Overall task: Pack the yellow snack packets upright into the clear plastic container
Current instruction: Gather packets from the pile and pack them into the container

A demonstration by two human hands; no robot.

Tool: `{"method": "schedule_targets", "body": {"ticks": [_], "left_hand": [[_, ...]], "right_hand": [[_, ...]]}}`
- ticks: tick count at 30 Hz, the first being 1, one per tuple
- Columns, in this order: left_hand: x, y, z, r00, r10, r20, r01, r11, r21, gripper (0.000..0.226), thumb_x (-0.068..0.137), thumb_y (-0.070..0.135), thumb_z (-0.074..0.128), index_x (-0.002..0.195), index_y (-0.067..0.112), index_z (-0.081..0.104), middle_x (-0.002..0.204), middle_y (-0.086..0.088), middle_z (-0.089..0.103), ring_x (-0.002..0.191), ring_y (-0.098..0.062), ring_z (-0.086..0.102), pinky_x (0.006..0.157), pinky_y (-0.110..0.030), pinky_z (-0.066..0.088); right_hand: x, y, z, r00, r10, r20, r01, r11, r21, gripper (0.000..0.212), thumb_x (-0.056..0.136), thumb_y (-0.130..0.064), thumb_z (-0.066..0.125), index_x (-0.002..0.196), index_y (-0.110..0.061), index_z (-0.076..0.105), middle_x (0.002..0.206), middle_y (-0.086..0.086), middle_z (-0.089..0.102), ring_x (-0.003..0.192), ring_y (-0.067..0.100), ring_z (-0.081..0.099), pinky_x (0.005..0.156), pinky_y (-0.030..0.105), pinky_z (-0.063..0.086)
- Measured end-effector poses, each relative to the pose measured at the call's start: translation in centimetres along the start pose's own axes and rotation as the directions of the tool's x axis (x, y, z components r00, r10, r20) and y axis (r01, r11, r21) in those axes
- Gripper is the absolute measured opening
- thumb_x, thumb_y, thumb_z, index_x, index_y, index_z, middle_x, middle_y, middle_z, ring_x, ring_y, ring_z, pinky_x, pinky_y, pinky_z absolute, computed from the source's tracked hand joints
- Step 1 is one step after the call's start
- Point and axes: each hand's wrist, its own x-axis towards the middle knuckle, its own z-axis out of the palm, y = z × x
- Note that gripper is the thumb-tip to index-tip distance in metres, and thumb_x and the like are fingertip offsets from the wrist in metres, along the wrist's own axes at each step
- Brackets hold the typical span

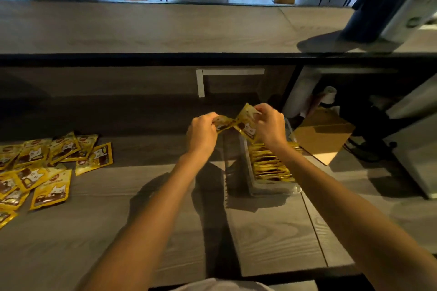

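Here, the left hand (202,131) and right hand (269,125), fingers curled, each pinch a yellow packet by an edge above the far end of the clear container (275,188). The left packet (223,123) lies nearly flat, long axis sideways; the right packet (247,124) tilts, face toward the camera. Probably light, thin, floppy and slick: best held at the sealed rim. Packed packets (269,165) stand on edge in a row toward the worktop's (272,238) right side; loose packets (50,186) lie at its left edge.
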Motion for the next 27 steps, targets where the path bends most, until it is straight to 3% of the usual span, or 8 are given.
{"method": "schedule_targets", "body": {"ticks": [2, 7, 10, 15, 20, 24, 27], "left_hand": [[0.3, 1.7, 1.3, 0.998, 0.063, 0.014, -0.062, 0.997, -0.041, 0.038, 0.088, -0.006, 0.043, 0.114, 0.011, 0.066, 0.11, -0.013, 0.068, 0.103, -0.029, 0.063, 0.089, -0.039, 0.053], [1.1, 5.0, 4.9, 0.98, 0.185, 0.069, -0.18, 0.981, -0.068, 0.039, 0.088, -0.008, 0.043, 0.113, 0.011, 0.067, 0.107, -0.013, 0.068, 0.1, -0.029, 0.063, 0.085, -0.042, 0.053], [1.5, 5.9, 7.1, 0.964, 0.214, 0.154, -0.207, 0.976, -0.062, 0.037, 0.089, -0.005, 0.043, 0.109, 0.013, 0.068, 0.104, -0.012, 0.068, 0.096, -0.031, 0.063, 0.08, -0.042, 0.053], [2.0, 6.0, 10.1, 0.924, 0.137, 0.358, -0.158, 0.987, 0.03, 0.031, 0.092, 0.004, 0.043, 0.11, 0.017, 0.066, 0.109, -0.013, 0.066, 0.103, -0.032, 0.062, 0.085, -0.045, 0.053], [2.5, 5.0, 11.2, 0.85, 0.064, 0.523, -0.154, 0.979, 0.131, 0.023, 0.094, 0.009, 0.047, 0.107, 0.014, 0.066, 0.106, -0.011, 0.066, 0.101, -0.026, 0.061, 0.085, -0.043, 0.052], [3.1, 3.9, 11.6, 0.759, 0.003, 0.651, -0.151, 0.974, 0.171, 0.023, 0.097, 0.024, 0.046, 0.108, 0.015, 0.065, 0.104, -0.008, 0.067, 0.101, -0.024, 0.062, 0.089, -0.043, 0.05], [3.5, 4.0, 11.5, 0.719, -0.026, 0.694, -0.114, 0.982, 0.154, 0.03, 0.098, 0.02, 0.038, 0.119, 0.019, 0.06, 0.113, -0.007, 0.064, 0.105, -0.024, 0.059, 0.092, -0.039, 0.047]], "right_hand": [[0.5, 1.0, -1.6, 0.999, 0.009, -0.039, -0.007, 0.998, 0.061, 0.025, 0.088, 0.002, 0.051, 0.111, -0.003, 0.058, 0.109, 0.018, 0.066, 0.102, 0.028, 0.062, 0.083, 0.046, 0.055], [1.8, 4.4, -4.3, 0.999, 0.006, -0.033, -0.004, 0.998, 0.057, 0.036, 0.087, 0.008, 0.047, 0.118, -0.007, 0.057, 0.115, 0.017, 0.064, 0.108, 0.028, 0.06, 0.086, 0.039, 0.053], [2.6, 6.6, -5.0, 0.999, 0.0, 0.044, -0.001, 0.999, 0.041, 0.043, 0.082, 0.011, 0.046, 0.118, -0.007, 0.062, 0.113, 0.017, 0.067, 0.108, 0.03, 0.062, 0.088, 0.037, 0.052], [3.7, 9.4, -5.4, 0.967, 0.017, 0.256, -0.004, 0.999, -0.053, 0.041, 0.087, 0.007, 0.043, 0.119, -0.01, 0.063, 0.117, 0.015, 0.066, 0.11, 0.029, 0.06, 0.085, 0.03, 0.047], [5.1, 10.5, -4.9, 0.867, 0.004, 0.498, 0.073, 0.988, -0.134, 0.027, 0.095, -0.009, 0.047, 0.115, -0.012, 0.065, 0.114, 0.012, 0.066, 0.109, 0.026, 0.059, 0.084, 0.03, 0.046], [5.3, 10.7, -4.6, 0.781, 0.031, 0.624, 0.136, 0.966, -0.218, 0.03, 0.097, -0.011, 0.042, 0.119, -0.01, 0.061, 0.121, 0.012, 0.063, 0.114, 0.026, 0.057, 0.091, 0.032, 0.044], [5.2, 10.8, -4.3, 0.74, 0.065, 0.67, 0.146, 0.956, -0.254, 0.034, 0.097, -0.009, 0.039, 0.127, -0.009, 0.055, 0.132, 0.011, 0.057, 0.122, 0.027, 0.051, 0.101, 0.034, 0.039]]}}
